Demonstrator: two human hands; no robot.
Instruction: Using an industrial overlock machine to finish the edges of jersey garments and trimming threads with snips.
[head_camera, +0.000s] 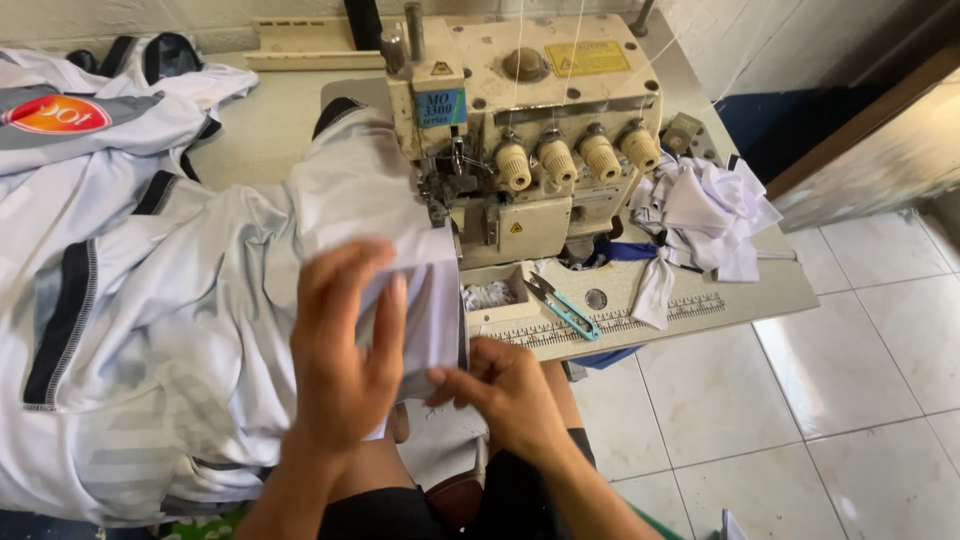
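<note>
White fabric (400, 290) lay folded on the near edge of the sewing table (270, 120), just in front of the overlock machine (530, 130). The left hand (345, 350) pressed flat on it, fingers spread. The right hand (500, 390) pinched its near right corner between thumb and fingertips. Blue-handled thread snips (562, 308) rested right of the fabric, with white scraps (705, 215) farther right.

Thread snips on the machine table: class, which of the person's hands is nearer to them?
Right. The right hand pinches the white fabric just below-left of the thread snips; the left hand lies flat farther left.
</note>
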